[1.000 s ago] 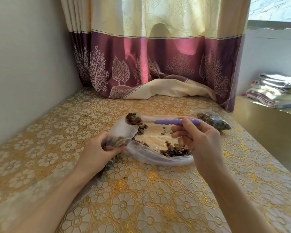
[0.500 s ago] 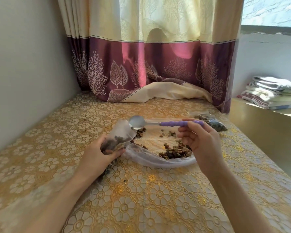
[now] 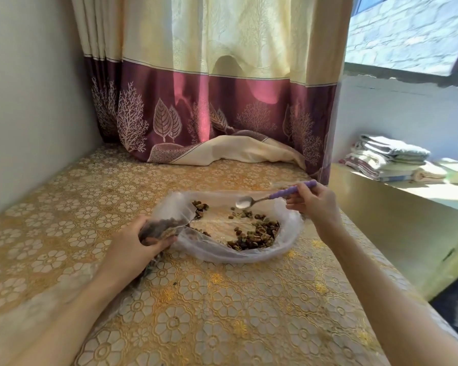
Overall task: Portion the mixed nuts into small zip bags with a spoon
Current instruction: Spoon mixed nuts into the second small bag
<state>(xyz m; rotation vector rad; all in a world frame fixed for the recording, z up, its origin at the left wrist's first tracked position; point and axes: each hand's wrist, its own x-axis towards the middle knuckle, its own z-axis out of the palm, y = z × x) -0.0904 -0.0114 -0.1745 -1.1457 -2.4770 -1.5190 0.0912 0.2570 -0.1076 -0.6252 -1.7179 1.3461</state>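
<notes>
A large clear plastic bag [image 3: 288, 249] lies spread open on the table, with mixed nuts [image 3: 259, 235] heaped in its right half. My left hand [image 3: 135, 244] grips a small zip bag [image 3: 167, 220] partly filled with nuts, its mouth facing the big bag. My right hand [image 3: 315, 204] holds a spoon [image 3: 270, 198] by its purple handle. The metal bowl of the spoon is empty and hovers just above the nuts, tilted down to the left.
The table carries a gold flowered cloth [image 3: 196, 299]. A purple and cream curtain [image 3: 217, 114] hangs behind and pools on the far edge. A wall stands at the left. Folded towels [image 3: 389, 159] lie on a ledge at the right, beyond the table's edge.
The loaded spoon was emptied at the small bag's mouth. My right hand then carried the empty spoon to the right, over the nuts in the big bag. My left hand kept its grip.
</notes>
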